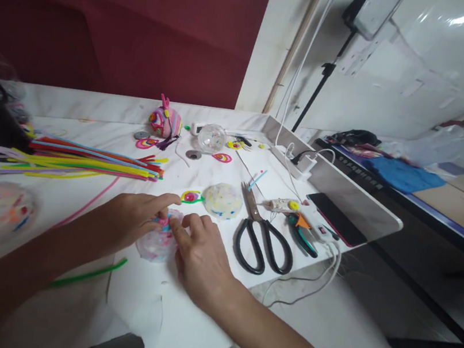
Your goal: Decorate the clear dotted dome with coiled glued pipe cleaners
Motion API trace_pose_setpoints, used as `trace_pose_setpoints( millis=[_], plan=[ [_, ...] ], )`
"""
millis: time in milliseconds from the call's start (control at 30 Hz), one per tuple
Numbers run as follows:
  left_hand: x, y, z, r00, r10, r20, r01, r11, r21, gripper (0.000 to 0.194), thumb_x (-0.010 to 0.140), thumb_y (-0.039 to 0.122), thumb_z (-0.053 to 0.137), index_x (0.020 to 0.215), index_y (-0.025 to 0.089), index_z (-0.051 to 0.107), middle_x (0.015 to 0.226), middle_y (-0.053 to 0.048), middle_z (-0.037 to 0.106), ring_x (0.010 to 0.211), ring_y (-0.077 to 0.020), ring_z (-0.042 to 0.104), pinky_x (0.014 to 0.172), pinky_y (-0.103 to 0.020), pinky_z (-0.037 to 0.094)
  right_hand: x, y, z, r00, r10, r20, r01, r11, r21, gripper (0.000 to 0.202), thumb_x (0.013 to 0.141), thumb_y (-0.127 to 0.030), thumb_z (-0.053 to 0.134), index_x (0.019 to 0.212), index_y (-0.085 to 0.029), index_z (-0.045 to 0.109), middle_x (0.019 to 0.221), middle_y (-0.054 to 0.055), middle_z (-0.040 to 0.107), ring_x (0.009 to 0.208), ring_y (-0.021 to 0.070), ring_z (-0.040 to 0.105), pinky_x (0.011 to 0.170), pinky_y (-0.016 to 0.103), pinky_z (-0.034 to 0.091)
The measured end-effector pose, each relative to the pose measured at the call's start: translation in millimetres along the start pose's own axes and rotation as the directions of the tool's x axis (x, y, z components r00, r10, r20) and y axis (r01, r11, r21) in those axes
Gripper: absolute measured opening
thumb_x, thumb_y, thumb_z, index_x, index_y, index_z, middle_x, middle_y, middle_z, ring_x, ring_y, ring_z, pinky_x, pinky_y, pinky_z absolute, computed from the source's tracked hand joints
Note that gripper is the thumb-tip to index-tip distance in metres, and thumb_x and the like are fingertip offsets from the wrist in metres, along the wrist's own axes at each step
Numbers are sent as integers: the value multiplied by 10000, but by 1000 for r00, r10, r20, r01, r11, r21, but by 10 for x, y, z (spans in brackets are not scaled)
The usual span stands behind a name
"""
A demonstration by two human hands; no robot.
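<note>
Both my hands meet over a small clear ball (157,244) filled with coloured bits, lying on the white table (79,203). My left hand (132,218) presses its fingertips on a pink and blue pipe-cleaner coil (162,221) on top of the ball. My right hand (198,253) touches the same coil from the right with its fingers. A second flat clear ball (222,200) lies just beyond, with a yellow-pink coil (192,196) beside it.
Black scissors (263,238) lie right of my hands, then a glue gun (315,227), pliers (301,235) and a phone (336,217). Coloured pipe cleaners (94,159) stretch at left, a green one (86,275) near the front. A power strip (292,163) sits at back.
</note>
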State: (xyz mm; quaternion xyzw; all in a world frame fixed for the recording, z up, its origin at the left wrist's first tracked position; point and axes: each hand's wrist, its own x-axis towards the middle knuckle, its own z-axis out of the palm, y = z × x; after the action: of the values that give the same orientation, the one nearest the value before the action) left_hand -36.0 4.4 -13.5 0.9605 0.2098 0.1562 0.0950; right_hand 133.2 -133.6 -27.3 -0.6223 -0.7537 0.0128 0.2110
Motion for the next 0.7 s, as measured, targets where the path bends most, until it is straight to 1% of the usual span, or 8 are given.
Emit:
trace_pose_setpoints(
  millis=[133,233,367,467,567,700],
  plan=[
    [8,24,-36,999,-2,33,4,999,-49,455,889,236,466,1340,228,531,988,-42,764,901,-216,731,832,-338,567,-75,-14,-13,998,5,-66,-3,1000,28,506,868,-12,470,1351,-87,603,1100,157,607,935,288,465,805,448,481],
    [14,53,-82,999,-16,48,19,998,-52,439,892,231,463,1324,223,541,982,-47,764,913,-219,727,827,-334,563,-106,-19,8,996,-2,-85,5,999,38,503,852,-4,479,1325,-95,624,1091,150,613,933,290,470,790,447,480],
    [24,90,-116,998,-28,56,31,998,-49,388,910,230,456,1282,204,560,975,-57,761,921,-214,721,843,-322,551,-91,-5,41,997,-11,-76,11,1000,3,510,853,-1,468,1324,-122,622,1098,142,616,924,284,472,780,442,474],
    [43,120,-128,998,-12,57,14,999,-48,421,872,177,466,1282,210,553,958,-40,760,917,-211,716,824,-311,542,-81,5,35,998,-9,-62,9,1000,-2,493,862,-7,458,1307,-134,630,1091,138,618,925,284,475,779,437,469],
    [63,138,-132,998,11,58,-6,997,-79,458,841,153,480,1290,220,543,939,-18,753,891,-194,710,804,-286,528,-83,0,13,999,8,-44,-6,999,41,466,864,-27,468,1287,-125,636,1080,137,616,934,286,484,794,439,466],
    [72,152,-132,998,-5,56,11,994,-107,442,843,163,482,1274,223,557,974,-17,748,885,-182,707,787,-272,524,-67,-14,-14,998,59,-5,-58,992,114,420,857,-53,488,1241,-109,650,1077,140,608,941,285,496,823,445,468]
  ],
)
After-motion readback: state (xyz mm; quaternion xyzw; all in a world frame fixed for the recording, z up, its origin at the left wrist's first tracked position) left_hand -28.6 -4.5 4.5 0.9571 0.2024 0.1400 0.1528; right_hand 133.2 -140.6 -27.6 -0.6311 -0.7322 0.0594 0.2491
